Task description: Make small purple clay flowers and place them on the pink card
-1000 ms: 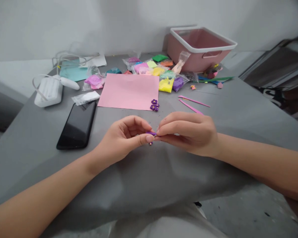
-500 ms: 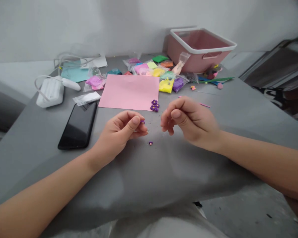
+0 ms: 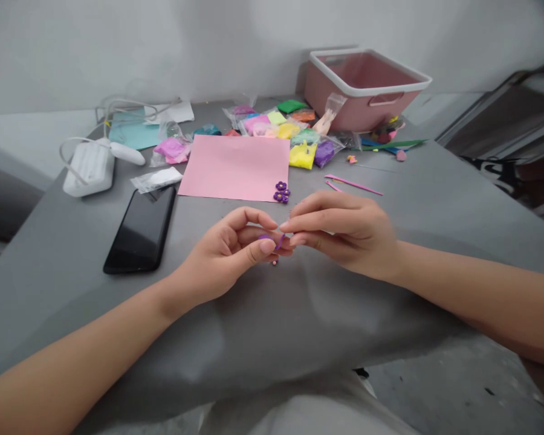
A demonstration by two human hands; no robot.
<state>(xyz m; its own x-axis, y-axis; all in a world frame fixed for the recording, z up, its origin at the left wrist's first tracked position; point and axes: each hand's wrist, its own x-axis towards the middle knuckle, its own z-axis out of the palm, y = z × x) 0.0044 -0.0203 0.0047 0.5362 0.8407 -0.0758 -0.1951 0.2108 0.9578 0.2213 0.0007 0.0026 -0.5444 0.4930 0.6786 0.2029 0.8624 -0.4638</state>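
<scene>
Grey table (image 3: pixel 462 223) against pale wall (image 3: pixel 254 48), two hands at a purple strip (image 3: pixel 280 242)

Clock is centred on the hands, 12 = wall. Table's near edge is at 6, right edge slants away between 2 and 3. Room to move: toward 6, and past the right wrist toward 3. Toward 12 it's tight: pink sheet (image 3: pixel 236 166) at 11, pink bin (image 3: pixel 358 115) at 1, both near the hands' far side or backed to the wall.

Strip is between the hands, short, long axis running 7 to 1. Left hand (image 3: pixel 217 248): thumb pressed on a purple patch (image 3: pixel 265 237) against the fingers, index lifted. Can't tell if patch and strip are one piece. Right hand (image 3: pixel 353 235): fingertips narrow at the strip's upper end; can't tell if they grip it.

Counts: one sheet, one bin, one phone (image 3: pixel 140 232) at 9, one white block (image 3: pixel 89 169) at 10, two pink tools (image 3: pixel 360 185) at 2, one partly hidden. Purple flowers (image 3: pixel 280 192) on the sheet's near-right corner: at least three. One tiny piece (image 3: pixel 275 263) at 6, just below the fingers. Coloured bags (image 3: pixel 303 156) overlap, not countable.
</scene>
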